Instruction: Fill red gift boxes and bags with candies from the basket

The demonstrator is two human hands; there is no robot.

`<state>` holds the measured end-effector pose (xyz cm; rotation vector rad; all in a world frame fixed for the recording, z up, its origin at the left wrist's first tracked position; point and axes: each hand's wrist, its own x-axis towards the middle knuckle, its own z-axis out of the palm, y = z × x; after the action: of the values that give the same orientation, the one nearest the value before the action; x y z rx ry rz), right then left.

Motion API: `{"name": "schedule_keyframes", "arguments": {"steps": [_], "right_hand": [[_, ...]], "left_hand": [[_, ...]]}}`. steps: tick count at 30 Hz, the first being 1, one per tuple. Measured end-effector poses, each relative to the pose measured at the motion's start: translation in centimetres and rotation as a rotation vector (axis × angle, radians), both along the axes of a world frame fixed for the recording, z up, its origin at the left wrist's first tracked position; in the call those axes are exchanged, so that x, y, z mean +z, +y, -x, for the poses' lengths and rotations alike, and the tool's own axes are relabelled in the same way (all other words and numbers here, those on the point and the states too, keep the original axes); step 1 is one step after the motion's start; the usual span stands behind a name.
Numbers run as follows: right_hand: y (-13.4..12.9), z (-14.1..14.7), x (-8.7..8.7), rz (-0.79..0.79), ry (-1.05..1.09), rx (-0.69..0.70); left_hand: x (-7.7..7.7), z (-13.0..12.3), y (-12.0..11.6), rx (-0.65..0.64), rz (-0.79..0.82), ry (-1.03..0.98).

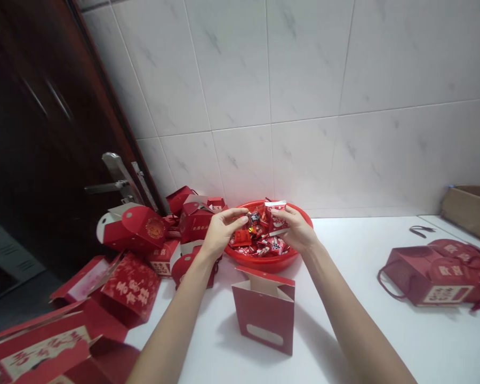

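Note:
A red basket (pixel 260 262) full of wrapped sweets (pixel 275 246) stands near the wall, and both hands are over it. Between the thumb and fingers of my right hand (pixel 298 226) is a red candy packet (pixel 277 217) with white ends. My left hand (pixel 223 229) is closed in a pinch at the basket's left side. Close to its fingertips is a small dark wrapped sweet (pixel 255 217); whether the fingers grip it is unclear. Nearer to me, a red paper gift box (pixel 264 317) stands upright on the white table, its top unfolded, between my forearms.
Several red gift boxes (pixel 134 288) are heaped at the left. More boxes with ribbon handles (pixel 436 274) lie at the right. Behind them are a dark cord (pixel 422 230) and a cardboard box (pixel 470 210). A dark door with a metal handle (pixel 108 186) adjoins the tiled wall (pixel 304 106).

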<state>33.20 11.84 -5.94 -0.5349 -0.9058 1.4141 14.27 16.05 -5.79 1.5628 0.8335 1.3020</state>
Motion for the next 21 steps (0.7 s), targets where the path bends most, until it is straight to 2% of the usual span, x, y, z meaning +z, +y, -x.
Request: {"name": "schedule_keyframes", "arguments": {"steps": [3,6,8,12,14,16,19,21], "right_hand": [[-1.1,0.1,1.0,-0.018,-0.058,-0.049],[-2.4,-0.2,2.2,-0.065,-0.134,-0.117],[-3.6,-0.7,3.1,-0.130,-0.180,-0.163],[-5.9,-2.1,4.6,-0.233,-0.283,-0.216],[-6.8,-2.6,5.0,-0.266,-0.336,-0.201],[-7.4,-2.9,5.1,-0.296,-0.390,-0.179],[-8.1,-3.0,5.3,-0.326,-0.470,-0.171],[-8.5,-3.0,5.4,-0.332,-0.518,-0.171]], "left_hand": [[0.6,-0.1,-1.6,-0.020,-0.059,0.030],[2.1,0.9,-3.6,-0.086,-0.116,0.125],[3.5,2.2,-5.0,-0.210,-0.184,0.253],[5.6,4.8,-6.9,-0.539,-0.295,0.736],[5.7,5.1,-7.1,-0.620,-0.309,0.909],[5.4,4.6,-6.9,-0.653,-0.309,0.979],[4.4,3.3,-6.3,-0.672,-0.304,0.933],[3.9,2.7,-6.1,-0.640,-0.286,0.882]]}}
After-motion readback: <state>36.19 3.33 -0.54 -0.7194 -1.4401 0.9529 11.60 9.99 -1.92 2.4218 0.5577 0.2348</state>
